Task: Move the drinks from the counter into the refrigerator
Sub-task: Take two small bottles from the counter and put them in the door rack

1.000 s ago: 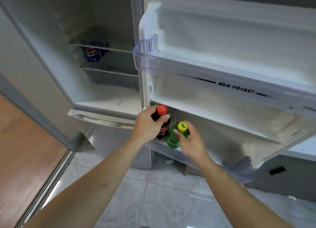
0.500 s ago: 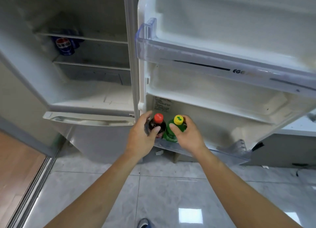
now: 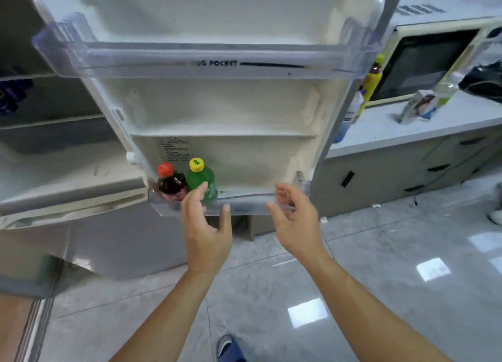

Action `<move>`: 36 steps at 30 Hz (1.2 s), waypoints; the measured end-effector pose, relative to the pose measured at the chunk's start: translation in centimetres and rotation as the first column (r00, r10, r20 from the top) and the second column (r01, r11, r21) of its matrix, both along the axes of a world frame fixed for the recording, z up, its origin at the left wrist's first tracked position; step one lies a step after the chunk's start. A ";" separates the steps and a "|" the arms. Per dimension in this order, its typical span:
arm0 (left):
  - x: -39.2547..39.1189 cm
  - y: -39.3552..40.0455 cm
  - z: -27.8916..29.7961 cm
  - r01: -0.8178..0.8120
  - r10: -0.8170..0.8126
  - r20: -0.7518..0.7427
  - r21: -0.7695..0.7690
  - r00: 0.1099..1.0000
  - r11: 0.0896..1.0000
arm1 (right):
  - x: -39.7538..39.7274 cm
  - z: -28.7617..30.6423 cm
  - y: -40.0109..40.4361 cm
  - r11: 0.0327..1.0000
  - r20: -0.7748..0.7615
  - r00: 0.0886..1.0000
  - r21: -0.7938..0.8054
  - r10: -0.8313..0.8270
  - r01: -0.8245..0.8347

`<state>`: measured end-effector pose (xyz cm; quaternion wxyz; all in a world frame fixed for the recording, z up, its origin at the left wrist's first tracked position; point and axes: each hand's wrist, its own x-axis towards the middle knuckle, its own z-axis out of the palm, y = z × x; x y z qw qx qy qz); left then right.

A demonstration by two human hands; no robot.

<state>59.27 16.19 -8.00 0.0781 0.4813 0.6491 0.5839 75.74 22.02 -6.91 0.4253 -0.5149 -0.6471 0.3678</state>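
I see both bare hands held empty in front of the open refrigerator door, at the centre of the frame. My left hand (image 3: 207,227) has its fingers spread loosely, fingertips just overlapping the green plastic bottle with the yellow cap (image 3: 202,181), gripping nothing. My right hand (image 3: 294,223) is likewise loose and holds nothing, hovering before the clear plastic lower door shelf (image 3: 250,205). The dark cola bottle with the red cap (image 3: 171,183) stands upright in that shelf's left end, touching the green bottle beside it. At the right of the frame, on the white counter (image 3: 385,132), stand a yellow-labelled bottle (image 3: 372,80), a pale clear bottle (image 3: 446,90) and a tilted white carton (image 3: 417,107), near a cream microwave (image 3: 429,60).
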 end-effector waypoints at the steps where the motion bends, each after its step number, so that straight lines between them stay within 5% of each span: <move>1: 1.7 -0.2 -0.1 0.038 -0.038 -0.013 -0.002 0.999 0.999 | 2.1 -0.5 -0.7 0.999 -0.013 0.999 -0.005 -0.049 0.049; 10: 17.1 -3.2 -3.0 0.398 -0.397 0.046 -0.177 0.917 0.900 | 21.3 -5.6 -10.2 0.870 0.002 0.894 -0.227 -0.448 0.437; 22: 24.5 -4.9 -11.1 0.553 -0.482 0.323 -0.684 0.814 0.476 | 33.0 -10.6 -20.7 0.564 0.089 0.676 -0.479 -0.731 0.673; 28: 25.7 -1.9 -13.3 0.561 -0.451 0.379 -0.728 0.808 0.394 | 34.2 -12.1 -17.6 0.522 0.099 0.672 -0.551 -0.734 0.651; 36: 28.9 10.5 -14.3 0.563 -0.355 0.440 -0.700 0.825 0.440 | 37.0 -12.2 -3.5 0.565 0.088 0.723 -0.562 -0.685 0.604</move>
